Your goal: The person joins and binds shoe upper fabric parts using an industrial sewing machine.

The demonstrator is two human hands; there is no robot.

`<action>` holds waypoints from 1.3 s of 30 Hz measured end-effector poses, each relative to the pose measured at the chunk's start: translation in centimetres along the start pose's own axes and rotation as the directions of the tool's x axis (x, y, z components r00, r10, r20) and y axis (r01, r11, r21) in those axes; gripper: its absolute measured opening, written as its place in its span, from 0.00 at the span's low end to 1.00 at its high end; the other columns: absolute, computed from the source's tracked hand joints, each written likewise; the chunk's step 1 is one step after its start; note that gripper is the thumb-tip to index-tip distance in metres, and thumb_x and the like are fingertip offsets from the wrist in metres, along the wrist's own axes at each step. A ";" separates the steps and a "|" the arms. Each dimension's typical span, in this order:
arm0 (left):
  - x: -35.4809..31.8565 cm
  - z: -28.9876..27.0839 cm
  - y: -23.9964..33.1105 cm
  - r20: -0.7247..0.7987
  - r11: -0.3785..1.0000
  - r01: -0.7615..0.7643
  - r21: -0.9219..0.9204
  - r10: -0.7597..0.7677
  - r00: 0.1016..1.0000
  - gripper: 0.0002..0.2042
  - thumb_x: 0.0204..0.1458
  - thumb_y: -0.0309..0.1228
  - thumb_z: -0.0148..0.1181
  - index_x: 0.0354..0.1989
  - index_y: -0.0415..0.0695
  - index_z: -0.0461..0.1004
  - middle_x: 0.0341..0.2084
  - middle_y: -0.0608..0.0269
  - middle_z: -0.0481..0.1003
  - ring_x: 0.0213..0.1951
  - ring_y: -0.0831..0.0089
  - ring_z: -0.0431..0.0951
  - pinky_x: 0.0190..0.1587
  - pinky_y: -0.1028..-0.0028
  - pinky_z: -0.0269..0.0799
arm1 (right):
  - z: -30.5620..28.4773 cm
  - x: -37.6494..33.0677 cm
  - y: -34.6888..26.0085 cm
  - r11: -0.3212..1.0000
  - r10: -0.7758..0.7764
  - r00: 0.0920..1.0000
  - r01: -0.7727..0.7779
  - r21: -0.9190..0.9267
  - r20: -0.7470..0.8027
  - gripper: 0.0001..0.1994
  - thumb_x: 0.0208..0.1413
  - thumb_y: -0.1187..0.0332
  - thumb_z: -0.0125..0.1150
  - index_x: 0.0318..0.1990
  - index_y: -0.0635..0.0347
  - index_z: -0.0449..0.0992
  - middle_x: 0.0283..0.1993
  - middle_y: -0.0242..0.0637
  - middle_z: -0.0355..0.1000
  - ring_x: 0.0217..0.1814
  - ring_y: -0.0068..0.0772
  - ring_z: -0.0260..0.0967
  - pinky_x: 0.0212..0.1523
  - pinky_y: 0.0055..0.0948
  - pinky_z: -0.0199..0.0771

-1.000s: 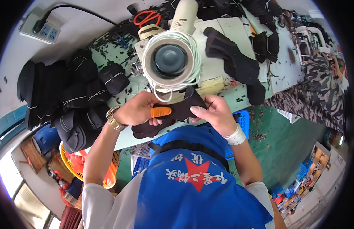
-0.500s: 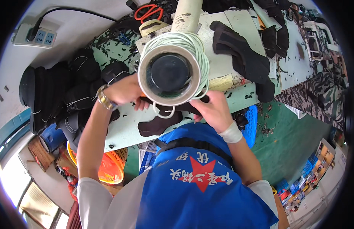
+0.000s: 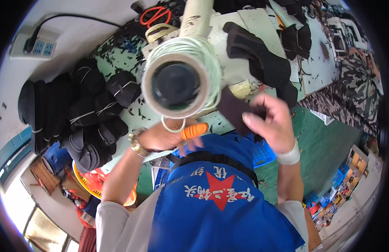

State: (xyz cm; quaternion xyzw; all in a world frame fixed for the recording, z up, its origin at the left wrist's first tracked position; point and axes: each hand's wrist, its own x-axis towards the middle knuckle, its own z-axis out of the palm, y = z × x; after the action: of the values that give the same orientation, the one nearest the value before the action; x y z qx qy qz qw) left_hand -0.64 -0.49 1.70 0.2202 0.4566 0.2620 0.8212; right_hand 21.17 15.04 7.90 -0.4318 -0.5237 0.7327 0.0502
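My right hand (image 3: 273, 125) grips a dark brown fabric piece (image 3: 234, 111) between thumb and fingers, lifted over the table's front edge. At the same edge, left of it, my left hand (image 3: 169, 136) holds nothing that I can see. Its fingers are apart and somewhat blurred, and an orange finger cot (image 3: 194, 131) covers one of them. A round pipe end (image 3: 146, 84) wound with pale cord (image 3: 215, 75) hangs above and hides part of the left hand. Beyond my right hand, dark fabric pieces (image 3: 261, 59) lie overlapping on a pale board.
Bundles of black cut pieces (image 3: 83, 109) tied with white string stand at the left of the table. Red-handled scissors (image 3: 154, 16) lie at the back. Below the edge are a yellow basket (image 3: 79, 174) and a blue crate (image 3: 263, 154). Camouflage cloth (image 3: 354, 80) hangs at the right.
My right hand has moved right, carrying a dark piece. My left hand has come down and right toward my apron. The dark piece lying at the table's front edge no longer shows there.
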 end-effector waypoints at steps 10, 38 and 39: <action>0.6 1.8 -2.8 -0.543 0.934 -0.349 -0.081 0.252 0.801 0.12 0.53 0.23 0.62 0.44 0.32 0.74 0.32 0.58 0.78 0.34 0.76 0.79 0.36 0.78 0.76 | 5.2 1.6 5.7 1.000 0.004 0.972 0.002 -0.027 0.235 0.13 0.57 0.65 0.61 0.27 0.66 0.71 0.21 0.23 0.63 0.24 0.12 0.54 0.24 0.21 0.56; -1.7 -3.9 -1.8 -0.344 0.972 -0.207 0.112 0.233 0.909 0.19 0.44 0.20 0.69 0.47 0.38 0.75 0.44 0.56 0.78 0.43 0.70 0.78 0.47 0.73 0.76 | 8.8 2.6 6.8 0.955 0.122 0.988 -0.092 0.282 -0.091 0.16 0.57 0.65 0.60 0.19 0.61 0.69 0.19 0.27 0.66 0.23 0.14 0.64 0.24 0.18 0.64; -2.0 -4.7 -2.7 -0.250 0.937 -0.212 0.279 0.284 0.926 0.24 0.41 0.18 0.70 0.50 0.37 0.74 0.46 0.56 0.77 0.45 0.72 0.76 0.48 0.71 0.74 | 9.8 2.1 6.5 0.878 0.244 0.969 -0.199 0.435 -0.048 0.14 0.58 0.64 0.60 0.24 0.62 0.71 0.23 0.32 0.70 0.24 0.20 0.68 0.28 0.21 0.72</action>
State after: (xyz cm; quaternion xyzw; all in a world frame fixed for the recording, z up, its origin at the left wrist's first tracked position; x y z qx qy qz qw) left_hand -5.05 -3.23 -0.92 0.3366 0.5677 0.3349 0.6725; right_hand 15.62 6.14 2.20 -0.5039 -0.2947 0.8074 0.0857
